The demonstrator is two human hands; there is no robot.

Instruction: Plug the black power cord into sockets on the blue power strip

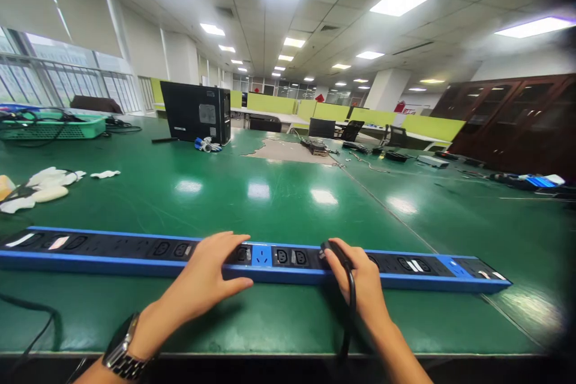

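Observation:
A long blue and black power strip [288, 273] lies across the green table near its front edge, its sockets facing up. My left hand [216, 273], with a metal watch at the wrist, rests over the strip left of the blue socket, thumb and fingers spread. In my right hand [357, 276] is a black plug [330, 247] with a thick black cable [351, 306] that hangs down past the table edge. The plug is at the strip's top face, right of two black sockets; whether it sits in a socket cannot be made out.
A black computer case [193, 111] stands on the green table [288, 204] at the back, with gloves [207, 144] beside it. Far left are a green basket [67, 127] of cables and white scraps [49, 183]. Loose cables and devices lie at the back right.

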